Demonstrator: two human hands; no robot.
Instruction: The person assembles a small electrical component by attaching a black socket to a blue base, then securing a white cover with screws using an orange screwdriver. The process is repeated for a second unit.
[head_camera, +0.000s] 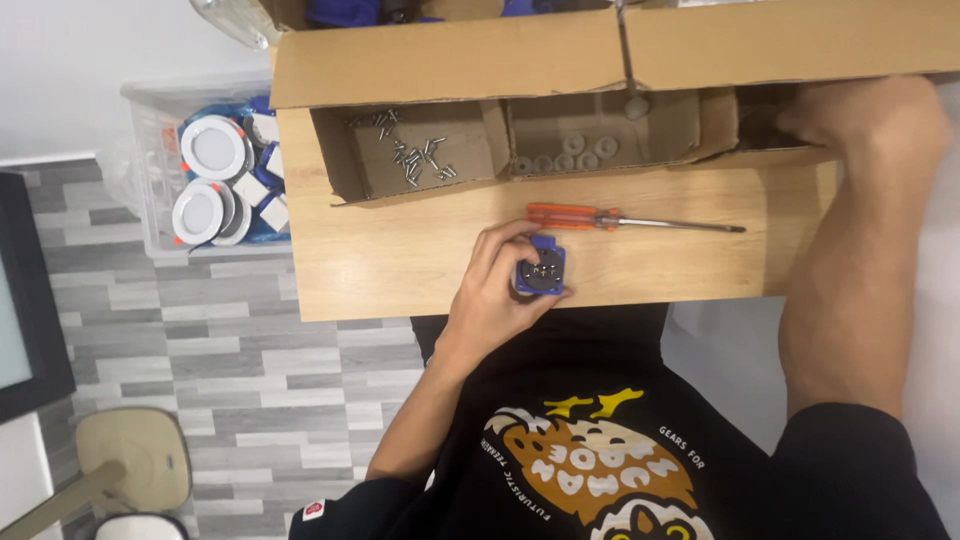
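My left hand (495, 290) grips a small blue socket part (541, 270) with a dark round face, holding it at the near edge of the wooden table (400, 255). Just beyond it lies an orange-handled screwdriver (620, 220), its shaft pointing right. My right hand (865, 115) reaches into the rightmost compartment of a cardboard tray (720, 120); its fingers are hidden by the cardboard wall, so what it touches cannot be seen.
The left cardboard compartment (345, 160) holds several small screws (410, 155); the middle one holds several small grey round parts (575, 155). A large cardboard box flap (450, 65) overhangs them. A clear plastic bin (140, 130) with round white lamps (212, 150) stands on the left.
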